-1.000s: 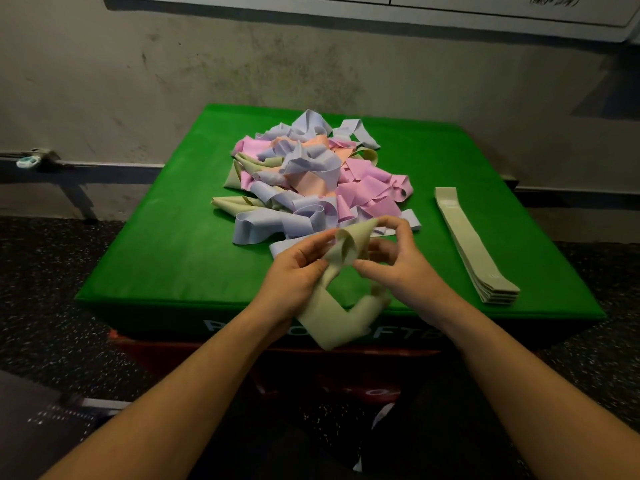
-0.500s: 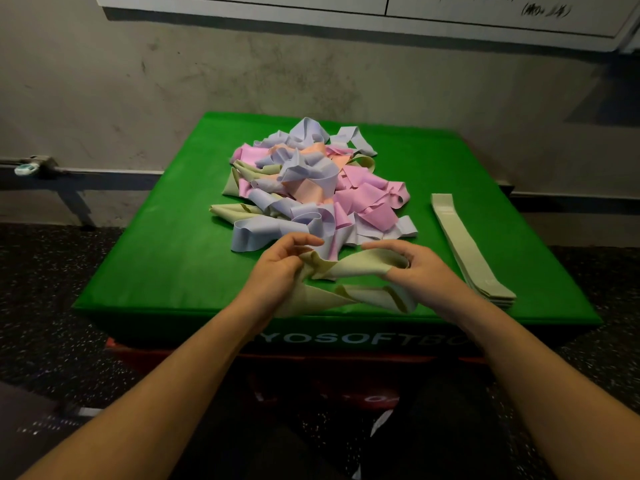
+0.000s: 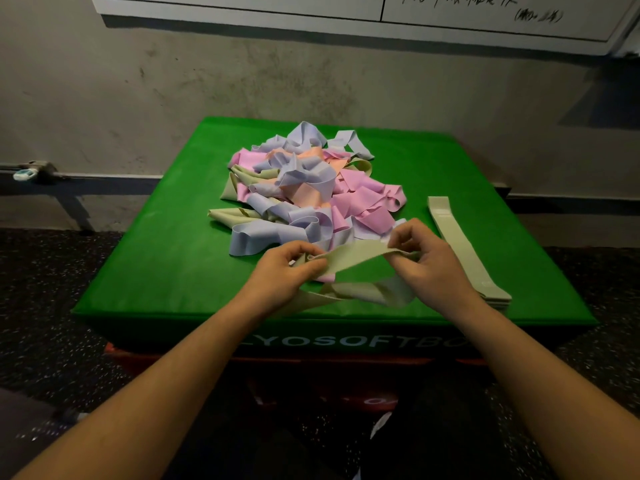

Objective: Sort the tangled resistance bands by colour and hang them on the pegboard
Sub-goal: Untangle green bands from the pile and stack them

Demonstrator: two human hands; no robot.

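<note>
A tangled pile of resistance bands [image 3: 304, 192] in lilac, pink, peach and pale green lies on the green soft box [image 3: 166, 265]. A pale green band [image 3: 353, 256] stretches between my hands just in front of the pile. My left hand [image 3: 284, 271] pinches its left end and my right hand [image 3: 426, 261] pinches its right end. The band's lower loop lies twisted on the box near the front edge. A flat stack of pale green bands [image 3: 460, 244] lies to the right, partly behind my right wrist.
The box stands against a grey wall [image 3: 207, 81], with a white board [image 3: 381, 12] above. A metal rail with a small fitting [image 3: 31, 169] runs along the wall at the left. Dark speckled floor [image 3: 45, 289] surrounds the box. No pegboard is in view.
My hands have drawn apart and lowered onto the box, pulling the pale green band out straighter between them. The view has tilted up slightly.
</note>
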